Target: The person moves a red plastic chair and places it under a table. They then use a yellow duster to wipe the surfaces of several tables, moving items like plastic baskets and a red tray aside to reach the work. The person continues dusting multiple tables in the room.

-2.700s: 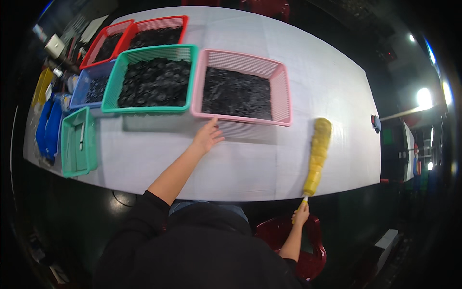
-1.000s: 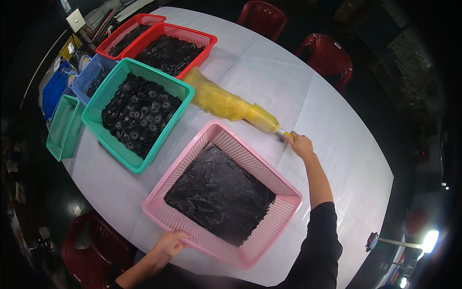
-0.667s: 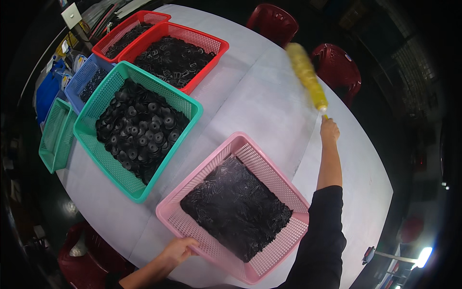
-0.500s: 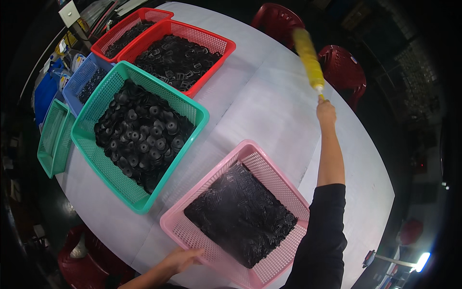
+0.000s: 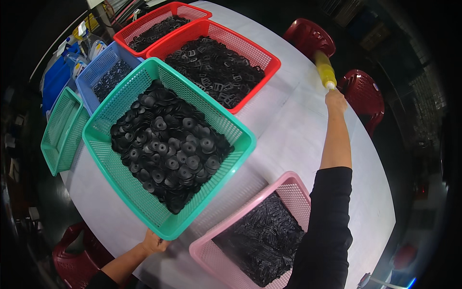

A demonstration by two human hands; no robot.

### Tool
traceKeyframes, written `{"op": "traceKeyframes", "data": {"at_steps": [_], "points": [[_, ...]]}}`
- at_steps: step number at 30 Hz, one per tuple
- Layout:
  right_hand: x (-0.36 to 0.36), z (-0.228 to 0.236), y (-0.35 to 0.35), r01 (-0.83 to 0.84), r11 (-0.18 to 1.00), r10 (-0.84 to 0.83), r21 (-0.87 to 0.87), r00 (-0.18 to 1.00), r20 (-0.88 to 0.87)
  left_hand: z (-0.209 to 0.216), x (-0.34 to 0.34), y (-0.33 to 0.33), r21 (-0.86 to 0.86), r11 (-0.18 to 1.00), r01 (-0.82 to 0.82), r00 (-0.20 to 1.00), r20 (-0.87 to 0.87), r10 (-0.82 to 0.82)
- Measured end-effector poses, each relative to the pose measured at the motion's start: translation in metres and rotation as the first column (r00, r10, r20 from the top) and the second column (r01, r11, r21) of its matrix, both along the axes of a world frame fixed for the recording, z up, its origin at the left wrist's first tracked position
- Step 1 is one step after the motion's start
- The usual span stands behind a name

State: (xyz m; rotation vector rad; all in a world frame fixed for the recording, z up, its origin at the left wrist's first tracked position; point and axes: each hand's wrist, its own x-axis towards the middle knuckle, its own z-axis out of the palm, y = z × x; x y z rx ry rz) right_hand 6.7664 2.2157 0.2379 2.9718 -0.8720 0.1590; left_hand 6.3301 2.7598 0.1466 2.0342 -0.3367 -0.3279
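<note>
My right hand (image 5: 335, 100) is closed round the handle of a yellow duster (image 5: 326, 72), held out over the far right edge of the table. My left hand (image 5: 155, 242) grips the near corner of a green basket (image 5: 166, 231), its fingers partly hidden beneath the rim. Black round discs (image 5: 173, 144) with centre holes are heaped in that basket. To its right, close to me, stands a pink basket (image 5: 204, 248) holding many thin black pieces (image 5: 262, 236). My right sleeve covers part of the pink basket.
Behind the green basket are two red baskets (image 5: 269, 72) of black buckle-like pieces. A blue basket (image 5: 86, 79) of small dark parts and a smaller green basket (image 5: 62, 127) stand at the left. Dark red chairs (image 5: 310, 36) surround the white table (image 5: 370, 192); spray bottles (image 5: 79, 65) are at far left.
My left hand has let go of the pink basket and taken hold of the green one, which has come nearer to me and right. The duster has swung, still in my right hand.
</note>
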Motion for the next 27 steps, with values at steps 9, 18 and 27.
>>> {"op": "traceKeyframes", "data": {"at_steps": [9, 18, 27], "points": [[0.072, -0.014, 0.128, -0.446, 0.895, 0.445, -0.009, 0.894, -0.057, -0.010, -0.005, 0.001, 0.072, 0.997, 0.032, 0.973, 0.225, -0.048], [0.024, -0.008, 0.075, -0.284, 0.958, 0.284, -0.033, 0.959, 0.018, -0.012, -0.013, 0.003, 0.137, 0.990, 0.034, 0.980, 0.187, -0.060], [-0.405, -0.077, -0.183, 0.496, 0.812, -0.476, 0.308, 0.868, -0.142, -0.010, -0.003, -0.011, 0.110, 0.994, 0.008, 0.938, 0.344, -0.045]]}}
